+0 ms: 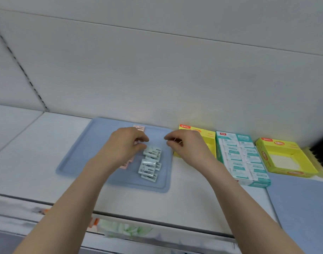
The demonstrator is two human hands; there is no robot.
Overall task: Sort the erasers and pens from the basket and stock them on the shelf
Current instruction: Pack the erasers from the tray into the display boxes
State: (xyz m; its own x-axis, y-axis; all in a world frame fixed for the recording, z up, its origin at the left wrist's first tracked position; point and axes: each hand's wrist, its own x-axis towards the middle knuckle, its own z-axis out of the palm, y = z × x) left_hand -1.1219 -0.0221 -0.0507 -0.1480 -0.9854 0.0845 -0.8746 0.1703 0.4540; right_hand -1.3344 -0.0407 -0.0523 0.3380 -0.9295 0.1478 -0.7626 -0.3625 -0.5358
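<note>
View from above onto a white shelf [37, 162] w/ a pale grey back panel [157, 70]. Two bare forearms reach in from the near edge, over a flat blue tray [80, 153] lying on the shelf.

Task items: a cluster of teal-and-white wrapped erasers [148, 165] lies on the right half of the tray, overlapping in a rough near-to-far row. Pink erasers [139, 128] lie just left of them, mostly hidden under the left wrist; one shows at the far rim of the tray, another pokes out near the wrist.

Left grip [124, 143], i.e. the left hand, hovers over the tray centre, fingers curled down. Thumb and fingertips sit right at the far end of the teal erasers; can't tell whether they pinch one or only touch it.

Right grip [186, 145], the right hand, is over the tray's right rim, apart from the erasers. Fingers are curled in, tips close to the thumb, nothing visible btw. them. A thin ring [180, 142] shows on one finger.

Right of the tray, along the back panel: a yellow box [208, 142], partly behind the right hand; then a teal box [243, 158] full of white-and-teal packs; then a second yellow box [285, 158], open at the top, pale inside. A second blue tray [303, 208] lies at the near right. Image is slightly blurred.
</note>
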